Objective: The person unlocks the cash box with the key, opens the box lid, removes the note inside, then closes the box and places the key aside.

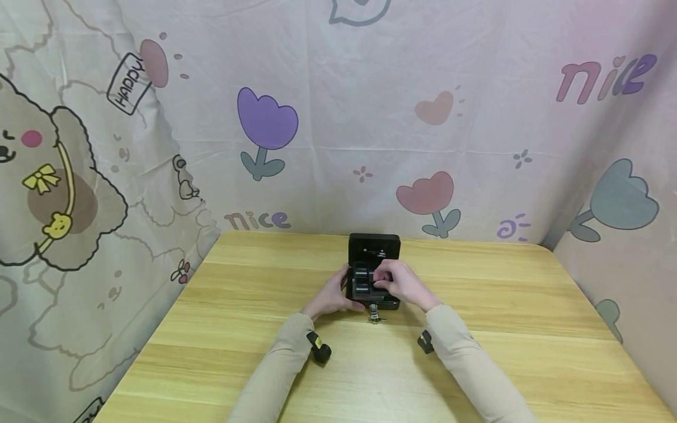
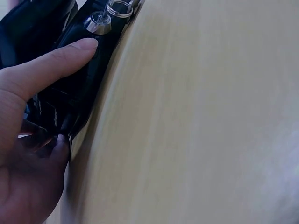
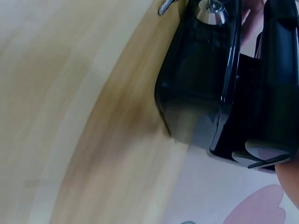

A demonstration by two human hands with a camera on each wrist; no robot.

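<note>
A small black cash box (image 1: 391, 305) stands on the table with its lid (image 1: 365, 242) raised. My left hand (image 1: 332, 295) grips its left side, the thumb lying along the front below the lock (image 2: 98, 23) in the left wrist view. A black coin tray (image 1: 362, 288) with rounded compartments sits at the box's mouth. My right hand (image 1: 399, 282) pinches the tray near its right side. In the right wrist view, the tray (image 3: 278, 88) stands above the box's rim with a gap beneath it. The box's inside is mostly hidden.
Keys on a ring (image 1: 374, 315) hang at the box's front lock. The wooden table (image 1: 264, 270) reaches back to a patterned cloth (image 1: 338, 117). Black wrist cameras (image 1: 319, 349) sit under both sleeves.
</note>
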